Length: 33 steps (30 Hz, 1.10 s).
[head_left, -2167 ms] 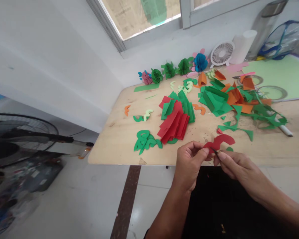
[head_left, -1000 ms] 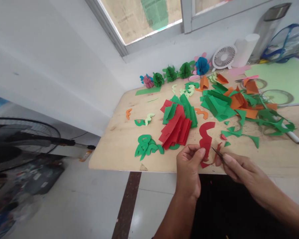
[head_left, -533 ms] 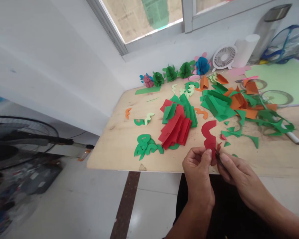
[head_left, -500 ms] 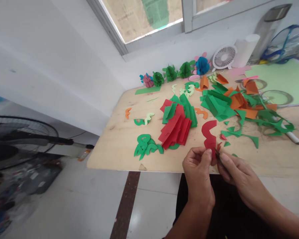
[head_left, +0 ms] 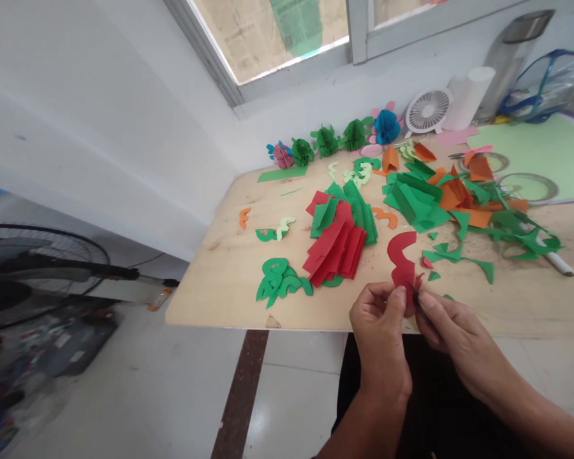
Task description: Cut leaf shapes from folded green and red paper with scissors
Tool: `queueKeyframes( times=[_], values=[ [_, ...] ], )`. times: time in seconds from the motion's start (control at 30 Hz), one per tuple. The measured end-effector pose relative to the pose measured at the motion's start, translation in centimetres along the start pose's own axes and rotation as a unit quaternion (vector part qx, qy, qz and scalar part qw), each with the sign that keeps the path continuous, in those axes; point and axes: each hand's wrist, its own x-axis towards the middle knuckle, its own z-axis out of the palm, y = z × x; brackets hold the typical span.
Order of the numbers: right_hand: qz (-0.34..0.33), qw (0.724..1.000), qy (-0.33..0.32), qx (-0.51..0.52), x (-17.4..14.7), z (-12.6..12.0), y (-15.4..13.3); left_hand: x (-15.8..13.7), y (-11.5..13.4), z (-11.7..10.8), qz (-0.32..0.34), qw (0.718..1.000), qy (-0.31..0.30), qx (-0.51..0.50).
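Over the table's front edge, my left hand pinches a wavy red paper cutout between thumb and fingers. My right hand is closed around small dark scissors, mostly covered by my fingers. Their blades meet the lower right side of the red paper, where a narrow strip stands away. To the left lies a stack of folded red paper with folded green paper behind it. Curved green cutouts are piled near the front edge.
Green paper scraps and folded orange pieces cover the right side, beside a white marker. Tape rolls sit behind. Paper honeycomb figures and a small white fan line the wall. A larger black fan stands at left.
The scissors' blades have shifted slightly on the red paper, and the narrow strip beside them sits a little differently. Both hands stay almost in place; the view has moved slightly.
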Motion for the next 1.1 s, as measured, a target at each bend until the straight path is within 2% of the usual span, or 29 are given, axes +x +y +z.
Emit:
queueKeyframes(
  times=[0.5,0.7,1.1],
  values=[
    [0.013,1.000,-0.001,0.015,-0.09,0.12,0.23,-0.30,-0.09,-0.01,0.002,1.000,0.001,-0.007],
    [0.024,0.999,-0.028,0.006,-0.03,-0.22,0.12,-0.34,0.21,-0.04,0.002,1.000,-0.009,-0.012],
    [0.023,0.999,-0.022,-0.019,0.04,-0.53,0.24,-0.26,0.67,0.09,-0.001,0.999,-0.031,-0.014]
  ],
)
